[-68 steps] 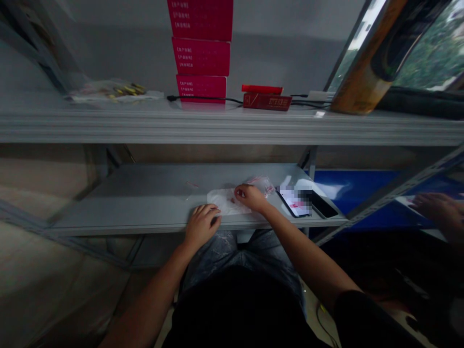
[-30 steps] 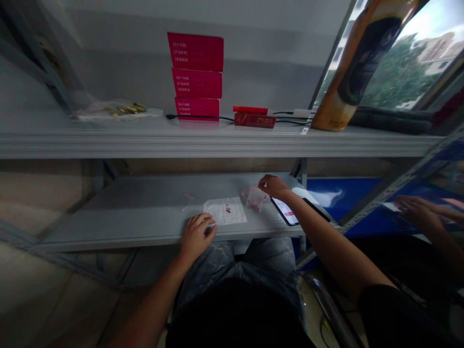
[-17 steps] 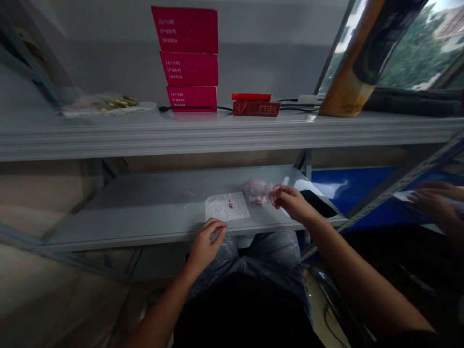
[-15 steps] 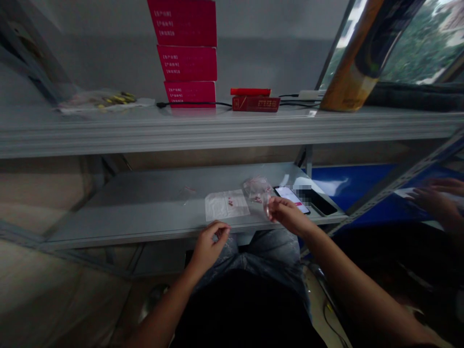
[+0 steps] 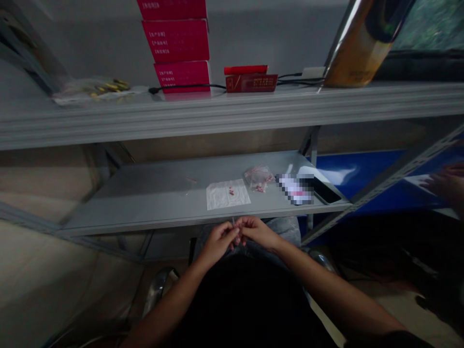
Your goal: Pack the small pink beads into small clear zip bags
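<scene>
My left hand [image 5: 219, 241] and my right hand [image 5: 256, 233] meet over my lap, just in front of the lower shelf's edge. Between their closed fingertips is a small clear plastic bag [image 5: 237, 238]; the fingers cover most of it. On the lower shelf [image 5: 145, 193] beyond them lies a flat white plastic bag [image 5: 216, 197] with several small reddish pieces [image 5: 231, 191] on it. To its right rests a clear bag of small reddish items [image 5: 259, 176]. Another small, nearly see-through bag [image 5: 190, 181] lies farther left.
Two phones lie at the shelf's right end, one dark [image 5: 326, 192]. Above, the upper shelf [image 5: 181, 116] holds stacked pink boxes [image 5: 181, 41], a dark red box [image 5: 251, 83], a cable and a bag of yellowish pieces [image 5: 108, 88]. Another person's hand [image 5: 444, 180] is at far right.
My right hand has moved left and toward me, bringing the small clear bag from the shelf to my left hand. Both hands now grip it. The view has tilted lower.
</scene>
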A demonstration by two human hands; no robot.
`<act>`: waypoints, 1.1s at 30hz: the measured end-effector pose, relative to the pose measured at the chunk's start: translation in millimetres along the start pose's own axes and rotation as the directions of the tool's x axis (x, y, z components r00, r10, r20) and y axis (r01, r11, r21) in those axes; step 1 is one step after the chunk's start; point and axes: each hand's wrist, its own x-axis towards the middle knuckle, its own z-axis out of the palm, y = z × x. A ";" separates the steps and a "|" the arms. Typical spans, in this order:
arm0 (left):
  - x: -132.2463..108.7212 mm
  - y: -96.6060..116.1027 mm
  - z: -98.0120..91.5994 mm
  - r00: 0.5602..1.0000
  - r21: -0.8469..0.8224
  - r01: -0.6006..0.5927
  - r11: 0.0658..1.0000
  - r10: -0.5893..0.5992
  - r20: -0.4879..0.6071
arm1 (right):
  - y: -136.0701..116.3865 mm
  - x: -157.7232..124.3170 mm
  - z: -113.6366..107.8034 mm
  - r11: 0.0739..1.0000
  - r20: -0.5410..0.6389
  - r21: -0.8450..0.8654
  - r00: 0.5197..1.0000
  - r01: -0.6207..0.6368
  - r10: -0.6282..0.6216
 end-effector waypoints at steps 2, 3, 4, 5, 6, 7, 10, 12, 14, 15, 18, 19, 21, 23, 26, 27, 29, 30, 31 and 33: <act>4.1 -4.7 0.6 0.999 -0.017 0.034 0.999 -0.034 0.003 | 3.4 -0.7 -4.1 0.998 0.042 -0.069 0.999 0.013 -0.010; 5.7 -6.5 1.7 0.999 -0.018 0.042 0.999 -0.042 0.004 | 4.7 -1.8 -6.4 0.995 0.066 -0.101 0.998 0.019 -0.012; 6.8 -8.1 3.0 0.999 -0.020 0.046 0.999 -0.046 0.001 | 5.6 -3.2 -8.6 0.992 0.085 -0.123 0.996 0.025 -0.015; 7.5 -9.4 4.3 0.999 -0.028 0.051 0.998 -0.051 0.001 | 6.2 -4.5 -10.4 0.991 0.098 -0.131 0.995 0.031 -0.018; 7.8 -10.5 5.2 0.998 -0.049 0.060 0.997 -0.060 0.004 | 6.4 -5.7 -11.7 0.991 0.104 -0.126 0.994 0.033 -0.020; 7.5 -11.5 5.7 0.997 -0.082 0.073 0.994 -0.072 0.009 | 6.5 -6.6 -12.4 0.993 0.105 -0.111 0.994 0.033 -0.021; 4.5 -13.7 4.6 0.994 -0.175 0.110 0.978 -0.106 0.034 | 6.6 -8.0 -10.8 0.998 0.100 -0.050 0.995 0.029 -0.024; 2.1 -14.8 2.9 0.994 -0.177 0.109 0.978 -0.107 0.025 | 7.2 -8.3 -8.3 0.999 0.100 -0.022 0.995 0.032 -0.030; 0.8 -15.8 1.7 0.995 -0.149 0.099 0.984 -0.099 0.009 | 8.4 -8.5 -6.2 0.999 0.107 -0.007 0.993 0.043 -0.042; 0.7 -16.1 1.4 0.995 -0.138 0.095 0.986 -0.095 0.007 | 9.2 -8.5 -5.6 0.999 0.109 -0.003 0.993 0.047 -0.047; 1.9 -16.4 1.3 0.996 -0.127 0.086 0.988 -0.083 0.027 | 12.3 -7.6 -5.5 0.999 0.087 0.020 0.995 0.045 -0.047; 2.3 -16.0 1.2 0.996 -0.125 0.081 0.989 -0.076 0.040 | 13.4 -7.0 -5.9 0.999 0.075 0.028 0.996 0.042 -0.044; 2.9 -14.6 0.7 0.997 -0.120 0.068 0.990 -0.062 0.054 | 15.5 -5.5 -6.5 0.999 0.055 0.037 0.998 0.038 -0.040; 3.0 -12.7 0.1 0.997 -0.120 0.063 0.991 -0.057 0.054 | 17.4 -3.7 -6.7 0.998 0.055 0.038 0.997 0.044 -0.046; 3.2 -10.0 -0.7 0.998 -0.098 0.052 0.994 -0.048 0.040 | 20.9 -1.1 -5.9 0.996 0.062 0.062 0.996 0.068 -0.072; 3.4 -9.4 -0.8 0.998 -0.076 0.044 0.996 -0.041 0.040 | 22.1 -0.5 -5.5 0.994 0.067 0.074 0.995 0.075 -0.080; 4.1 -9.1 -1.0 0.998 -0.035 0.036 0.999 -0.035 0.051 | 24.1 0.2 -5.0 0.992 0.083 0.092 0.993 0.080 -0.088; 4.5 -9.3 -1.1 0.997 -0.029 0.041 0.999 -0.040 0.061 | 24.7 0.2 -4.9 0.992 0.089 0.096 0.992 0.082 -0.090; 4.9 -9.6 -1.0 0.996 -0.038 0.050 0.998 -0.047 0.071 | 24.8 -0.2 -4.9 0.992 0.091 0.097 0.991 0.084 -0.093; 5.0 -10.3 -0.8 0.993 -0.090 0.071 0.993 -0.063 0.095 | 23.8 -1.6 -5.1 0.991 0.081 0.097 0.992 0.092 -0.100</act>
